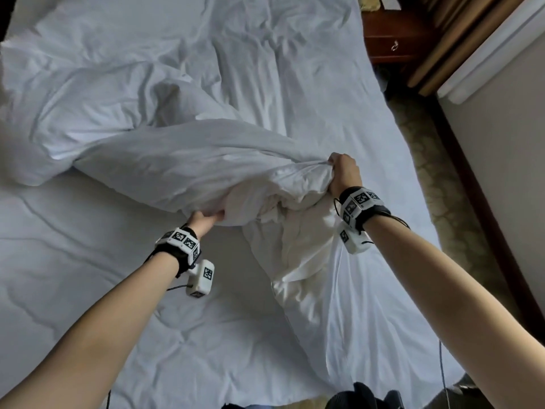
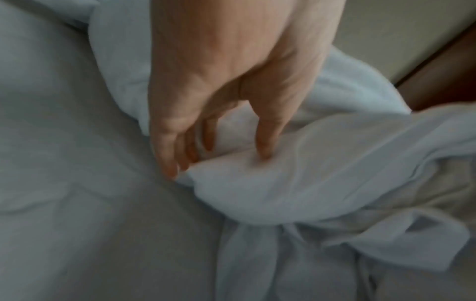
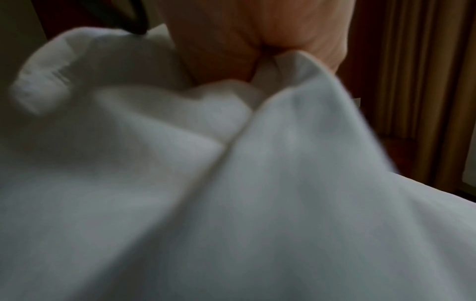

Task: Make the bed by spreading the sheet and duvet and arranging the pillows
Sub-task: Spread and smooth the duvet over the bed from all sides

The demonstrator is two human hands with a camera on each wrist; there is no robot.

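Note:
The white duvet (image 1: 182,160) lies bunched across the middle of the bed, over the wrinkled white sheet (image 1: 88,290). My left hand (image 1: 211,215) pinches a thick fold at the duvet's near edge. In the left wrist view the left hand (image 2: 219,163) has its thumb on top of the fold and its fingers tucked beneath. My right hand (image 1: 339,168) grips a gathered bunch of the duvet in a fist and holds it raised above the mattress. The right wrist view shows the right hand (image 3: 270,59) clenched on the cloth (image 3: 257,183). Loose cloth hangs between the hands. No pillow is in view.
A dark wooden nightstand (image 1: 392,33) stands past the bed's far right corner, with curtains (image 1: 460,33) beside it. Patterned carpet (image 1: 436,178) runs along the bed's right side, bounded by a pale wall (image 1: 501,160). Dark items (image 1: 362,397) sit at the bed's near edge.

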